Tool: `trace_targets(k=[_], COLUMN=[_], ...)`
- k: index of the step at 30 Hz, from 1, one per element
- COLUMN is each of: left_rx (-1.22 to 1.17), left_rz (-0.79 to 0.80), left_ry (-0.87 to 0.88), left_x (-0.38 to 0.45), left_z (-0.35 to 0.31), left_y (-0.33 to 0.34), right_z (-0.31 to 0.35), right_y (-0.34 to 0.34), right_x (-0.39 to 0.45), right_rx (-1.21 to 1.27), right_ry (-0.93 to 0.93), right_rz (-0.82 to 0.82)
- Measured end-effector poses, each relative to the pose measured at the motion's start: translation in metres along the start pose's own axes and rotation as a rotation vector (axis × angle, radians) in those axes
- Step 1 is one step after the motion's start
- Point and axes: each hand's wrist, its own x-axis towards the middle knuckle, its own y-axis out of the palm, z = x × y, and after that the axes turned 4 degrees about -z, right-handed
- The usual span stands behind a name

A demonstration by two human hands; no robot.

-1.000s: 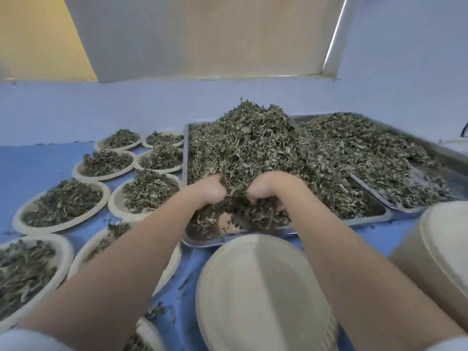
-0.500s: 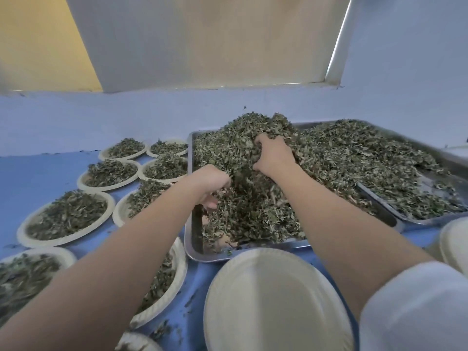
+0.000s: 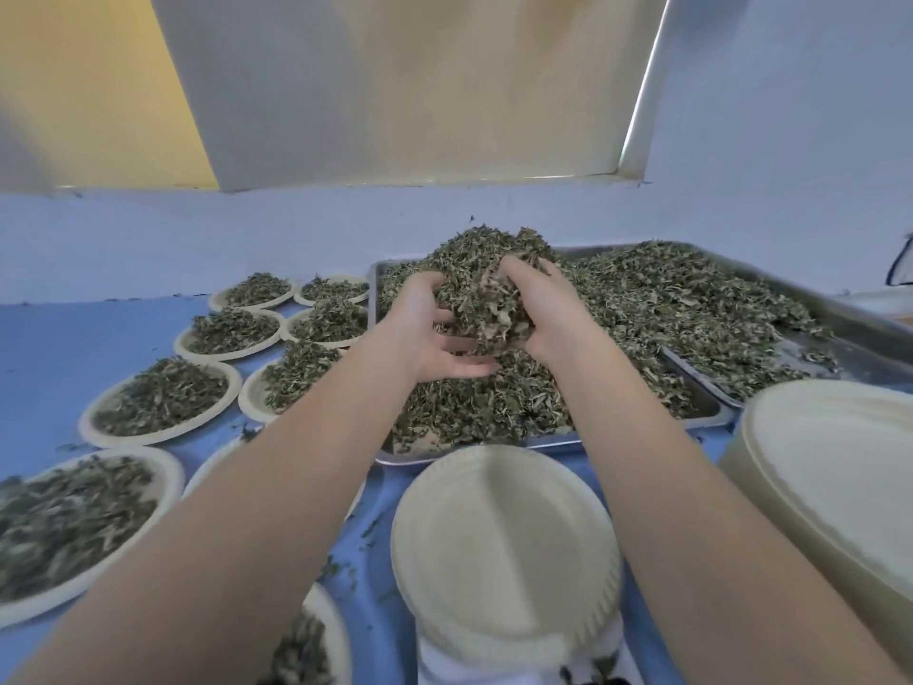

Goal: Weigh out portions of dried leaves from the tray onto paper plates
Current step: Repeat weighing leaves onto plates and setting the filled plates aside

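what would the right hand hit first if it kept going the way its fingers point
Probably the clump of leaves it already cups against the left hand. The right hand has its fingers aimed up and away, so beyond that comes the peak of the heap in the tray. Depth is unclear.

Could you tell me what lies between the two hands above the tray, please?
In the head view, a clump of dried leaves sits between the left hand and the right hand, which cup it from both sides above the heaped tray.
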Motion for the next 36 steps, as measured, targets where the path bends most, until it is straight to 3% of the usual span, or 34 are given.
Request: trace_targets(k=[5,8,11,13,20,29,36], left_rx=[0.234,0.393,0.419,0.435,0.471,0.539,0.606], left_rz=[-0.095,-0.185,-0.214,-0.231,-0.274,-0.256,-0.280], left_ry=[0.026,0.070,0.063,0.079,0.126,0.281,0.304], left_x=[-0.037,-0.052,-0.064,-0.070,-0.074,-0.074,-0.081], left_z=[0.014,0.027,0.036,0.039,0.043,0.046,0.051], left_y=[-0.019,-0.032,-0.039,-0.041,-0.041,-0.028,-0.012], right_z=[0.002,-0.006,-0.018,-0.019,0.002,-0.013,-0.022], right_y=[-0.019,-0.032,-0.037,-0.037,-0.031,-0.026,-0.032], right_x=[-0.072,-0.113,-0.129,-0.130,-0.121,-0.108,-0.110], right_rx=[-0.306,-0.793,-1.318,-1.523,-1.454,-1.308,-1.258], right_ry=[-0.157,-0.308,-0.199,-0.174,-0.337,-0.369,-0.370], right_rz=[0.161,0.353,0.606,0.629,0.509,0.404,0.363])
